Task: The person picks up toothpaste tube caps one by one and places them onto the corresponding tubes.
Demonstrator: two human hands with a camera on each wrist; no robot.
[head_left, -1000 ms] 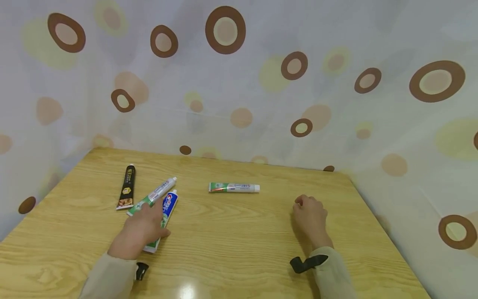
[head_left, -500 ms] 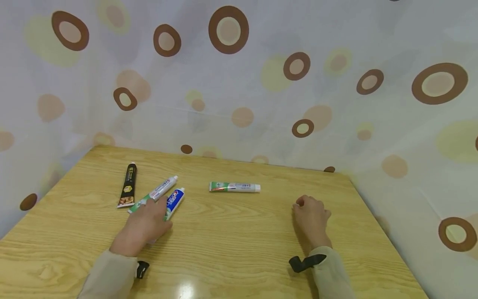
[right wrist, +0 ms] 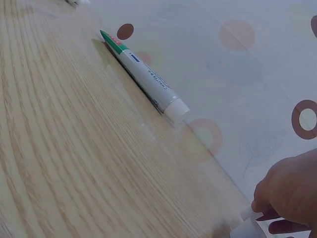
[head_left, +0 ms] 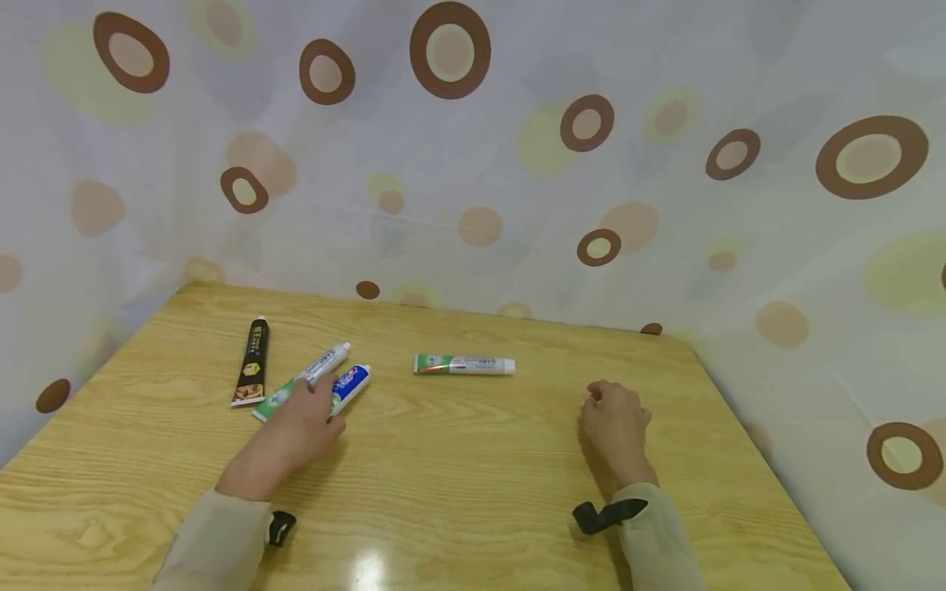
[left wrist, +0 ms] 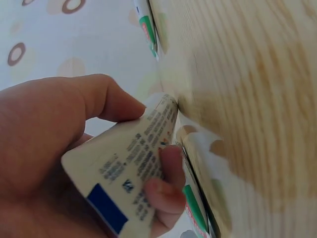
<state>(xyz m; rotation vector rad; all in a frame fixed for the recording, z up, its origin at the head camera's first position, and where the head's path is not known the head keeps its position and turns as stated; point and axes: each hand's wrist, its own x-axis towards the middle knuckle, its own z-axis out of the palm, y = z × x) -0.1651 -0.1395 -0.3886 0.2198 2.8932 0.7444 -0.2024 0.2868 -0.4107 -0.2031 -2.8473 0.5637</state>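
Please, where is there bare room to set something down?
Free: wooden tabletop between left grip and right grip, nearer than the lone green-white tube; also between right grip and right edge. Crowded: left, where black tube, slanted green-white tube and held blue-white tube cluster.

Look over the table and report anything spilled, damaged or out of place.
Nothing visible looks spilled or damaged. Slightly odd: the middle green-and-white tube lies crosswise, apart from the black tube and the blue tube in the left hand, which both slant away from the person.
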